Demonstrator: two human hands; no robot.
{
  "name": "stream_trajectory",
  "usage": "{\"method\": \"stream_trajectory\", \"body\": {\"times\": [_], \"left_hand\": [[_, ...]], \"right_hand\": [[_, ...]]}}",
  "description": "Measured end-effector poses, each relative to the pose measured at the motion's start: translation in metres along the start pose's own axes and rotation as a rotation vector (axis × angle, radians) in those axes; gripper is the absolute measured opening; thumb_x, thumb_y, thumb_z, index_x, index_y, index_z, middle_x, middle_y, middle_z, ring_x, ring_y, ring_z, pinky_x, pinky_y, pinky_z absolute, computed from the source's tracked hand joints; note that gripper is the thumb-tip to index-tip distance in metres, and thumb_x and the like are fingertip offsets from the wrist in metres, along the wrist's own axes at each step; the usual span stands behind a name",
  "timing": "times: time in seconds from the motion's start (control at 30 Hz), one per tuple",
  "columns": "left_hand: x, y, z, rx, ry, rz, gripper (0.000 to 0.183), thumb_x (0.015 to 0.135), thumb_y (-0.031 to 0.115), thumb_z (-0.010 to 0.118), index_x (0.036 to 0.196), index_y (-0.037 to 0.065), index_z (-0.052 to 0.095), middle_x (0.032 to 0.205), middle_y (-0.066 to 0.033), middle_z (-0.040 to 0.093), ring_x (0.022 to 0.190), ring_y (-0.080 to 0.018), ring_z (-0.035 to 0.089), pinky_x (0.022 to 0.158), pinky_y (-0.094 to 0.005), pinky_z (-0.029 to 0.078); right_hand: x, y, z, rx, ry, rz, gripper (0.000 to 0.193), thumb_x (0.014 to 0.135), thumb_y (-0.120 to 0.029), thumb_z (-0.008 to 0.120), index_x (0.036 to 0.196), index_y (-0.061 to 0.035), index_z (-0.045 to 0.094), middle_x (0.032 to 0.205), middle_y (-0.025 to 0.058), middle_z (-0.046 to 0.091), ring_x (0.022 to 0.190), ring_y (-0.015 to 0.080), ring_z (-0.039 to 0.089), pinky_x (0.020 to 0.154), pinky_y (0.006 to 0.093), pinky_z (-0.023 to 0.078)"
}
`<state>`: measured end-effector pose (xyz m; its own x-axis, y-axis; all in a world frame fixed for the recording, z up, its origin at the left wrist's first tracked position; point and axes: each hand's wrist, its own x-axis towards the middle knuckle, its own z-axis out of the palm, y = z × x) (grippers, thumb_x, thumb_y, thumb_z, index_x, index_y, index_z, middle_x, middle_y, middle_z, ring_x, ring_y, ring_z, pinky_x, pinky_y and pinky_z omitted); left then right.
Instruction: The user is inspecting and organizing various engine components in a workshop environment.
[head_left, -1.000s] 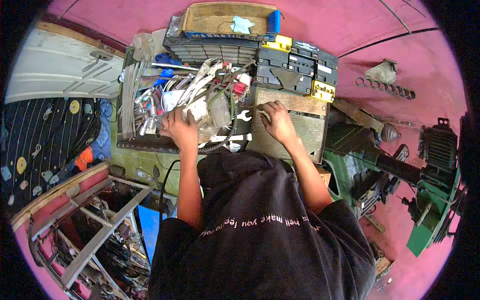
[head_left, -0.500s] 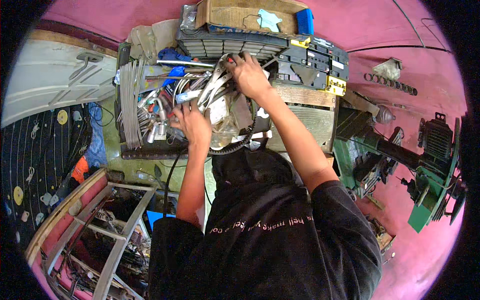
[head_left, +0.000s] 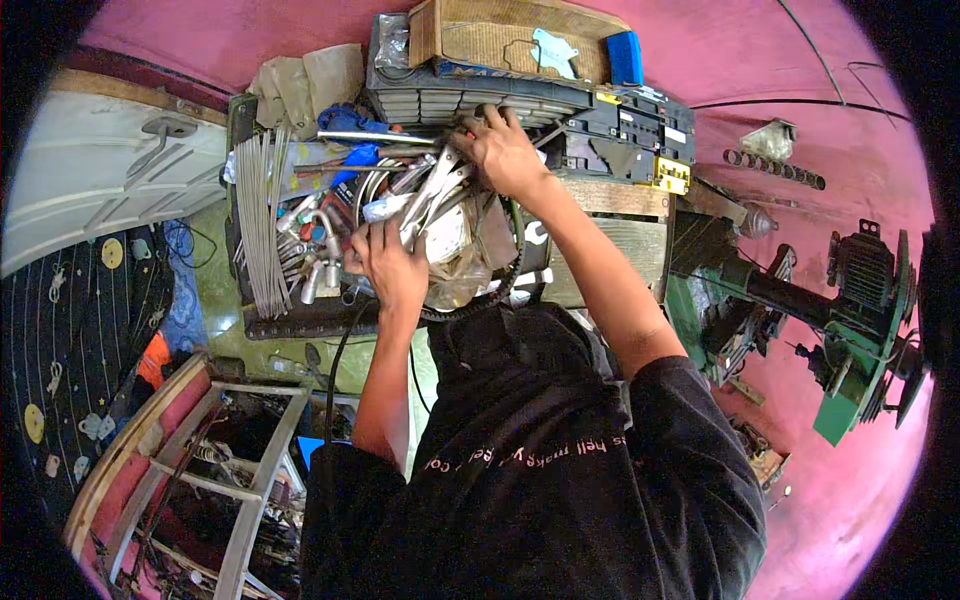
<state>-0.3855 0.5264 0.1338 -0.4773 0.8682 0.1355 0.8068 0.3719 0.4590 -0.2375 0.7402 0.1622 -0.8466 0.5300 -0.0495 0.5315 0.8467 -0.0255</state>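
A pair of long silver pliers (head_left: 437, 193) lies slanted across a heap of tools on the bench. My right hand (head_left: 503, 157) is closed at its far end, fingers bent, with a bit of red showing by them. Lower on the heap, my left hand (head_left: 392, 268) rests by the near end of the pliers, its bent fingers apart and their tips partly hidden. Just beyond these fingers is a small white and blue packet (head_left: 388, 207). Silver sockets (head_left: 318, 278) lie left of my left hand. A black toothed belt (head_left: 520, 235) curves round the heap's right side.
A bundle of thin grey rods (head_left: 262, 225) lies at the bench's left. Behind the heap stand a grey slatted crate (head_left: 470, 106) and a cardboard box (head_left: 490, 30). Black cases (head_left: 640, 125) sit at the back right. A green machine (head_left: 850, 370) stands far right.
The view has shifted slightly. My right hand has stayed by the far end of the pliers, and my left hand remains over the heap with its fingers slightly shifted.
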Motion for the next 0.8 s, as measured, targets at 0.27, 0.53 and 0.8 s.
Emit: {"method": "stream_trajectory", "body": {"times": [0.27, 0.53, 0.8], "left_hand": [[-0.007, -0.004, -0.019, -0.069, 0.084, 0.074, 0.051, 0.076, 0.019, 0.089, 0.124, 0.012, 0.074, 0.115, -0.0062, 0.068, 0.119, -0.0333, 0.052, 0.106, -0.0553, 0.033], [0.014, 0.039, -0.039, -0.260, 0.136, 0.259, 0.052, 0.070, 0.017, 0.091, 0.120, 0.012, 0.076, 0.115, -0.0040, 0.070, 0.116, -0.0307, 0.053, 0.107, -0.0478, 0.038], [0.017, 0.137, -0.037, -0.266, 0.108, 0.383, 0.058, 0.069, 0.017, 0.091, 0.124, 0.017, 0.075, 0.119, -0.0013, 0.071, 0.122, -0.0300, 0.054, 0.110, -0.0464, 0.033]], "right_hand": [[-0.033, 0.006, -0.045, -0.011, 0.139, -0.075, 0.062, 0.078, -0.022, 0.079, 0.139, -0.0176, 0.068, 0.131, 0.0126, 0.059, 0.128, 0.0359, 0.051, 0.115, 0.0566, 0.037], [-0.093, 0.039, -0.136, 0.058, 0.152, -0.053, 0.078, 0.070, -0.028, 0.088, 0.143, -0.0177, 0.063, 0.129, 0.0128, 0.059, 0.128, 0.0398, 0.051, 0.112, 0.0573, 0.039], [-0.189, 0.095, -0.193, -0.011, 0.164, 0.019, 0.078, 0.070, -0.031, 0.089, 0.143, -0.0195, 0.063, 0.133, 0.0137, 0.057, 0.133, 0.0429, 0.047, 0.114, 0.0605, 0.036]]}}
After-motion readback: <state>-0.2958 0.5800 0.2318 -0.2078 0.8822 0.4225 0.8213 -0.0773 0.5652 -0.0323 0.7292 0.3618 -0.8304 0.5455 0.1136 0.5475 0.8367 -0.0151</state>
